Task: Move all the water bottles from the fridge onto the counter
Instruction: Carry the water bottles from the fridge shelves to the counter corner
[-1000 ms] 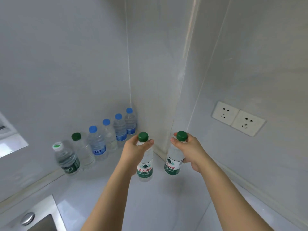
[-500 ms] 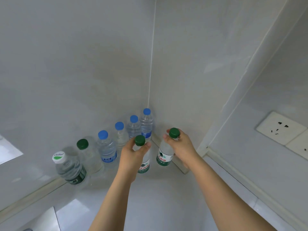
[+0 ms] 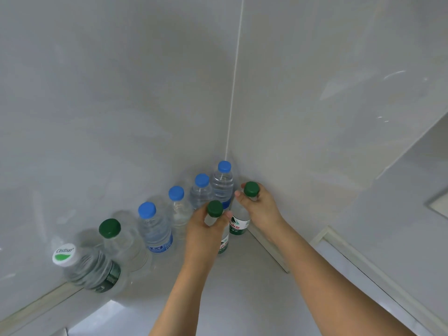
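My left hand (image 3: 206, 232) grips a green-capped water bottle (image 3: 215, 208) near its neck, low over the grey counter (image 3: 242, 287). My right hand (image 3: 260, 207) grips a second green-capped bottle (image 3: 238, 224) by its top, close to the wall corner. Whether either bottle touches the counter I cannot tell. Along the back wall stands a row of bottles: several blue-capped ones (image 3: 155, 229), one dark-green-capped bottle (image 3: 121, 243), and a white-capped bottle (image 3: 87, 265) at the left end. The held bottles are next to the row's right end.
Grey tiled walls meet in a corner (image 3: 228, 141) right behind the bottles. A raised ledge (image 3: 339, 243) runs along the right wall. The edge of a wall socket plate (image 3: 438, 204) shows at the far right.
Both hands have carried their bottles forward toward the wall corner and lower, closing on the right end of the row. The view has turned left, so the sockets have slid nearly out of frame.
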A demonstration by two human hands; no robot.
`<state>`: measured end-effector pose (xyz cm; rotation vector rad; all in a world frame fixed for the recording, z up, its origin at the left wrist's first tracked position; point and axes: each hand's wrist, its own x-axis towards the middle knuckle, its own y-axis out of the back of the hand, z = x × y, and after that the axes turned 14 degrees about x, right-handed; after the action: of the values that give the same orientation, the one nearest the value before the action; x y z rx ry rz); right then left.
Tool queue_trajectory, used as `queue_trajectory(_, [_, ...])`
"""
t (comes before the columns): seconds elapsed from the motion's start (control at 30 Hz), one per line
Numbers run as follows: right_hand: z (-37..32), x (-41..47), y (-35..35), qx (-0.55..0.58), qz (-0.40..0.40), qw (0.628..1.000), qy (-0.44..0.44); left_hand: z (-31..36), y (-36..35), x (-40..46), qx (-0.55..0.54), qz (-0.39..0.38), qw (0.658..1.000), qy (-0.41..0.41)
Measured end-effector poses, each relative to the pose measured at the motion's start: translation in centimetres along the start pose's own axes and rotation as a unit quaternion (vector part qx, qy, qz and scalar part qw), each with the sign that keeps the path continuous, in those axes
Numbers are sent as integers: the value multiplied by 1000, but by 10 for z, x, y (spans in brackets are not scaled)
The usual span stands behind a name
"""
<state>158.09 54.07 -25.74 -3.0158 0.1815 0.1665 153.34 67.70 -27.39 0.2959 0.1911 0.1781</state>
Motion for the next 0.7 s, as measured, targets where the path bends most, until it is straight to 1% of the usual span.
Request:
queue_trajectory(0.1, [7, 9, -2, -6, -9, 1000, 1, 0, -3, 2, 35, 22, 999, -19])
queue_trajectory(0.2, [6, 14, -4, -4, -31, 999, -15, -7, -7, 1, 119, 35, 992, -28])
queue_trajectory(0.3, [5, 16, -4, 7, -50, 997, -53, -26, -13, -2, 179, 24, 984, -3])
queue_trajectory(0.4, [6, 21, -2, 30, -33, 996, -84, -47, -19, -5, 207, -1, 975, 77])
queue_trajectory(0.5, [6, 23, -3, 18, -16, 997, -71, -59, -22, -5, 226, -22, 966, 124])
queue_trajectory(0.7, [11, 27, -10, 22, 12, 1000, 1, -67, -33, 9, 230, -2, 967, 112])
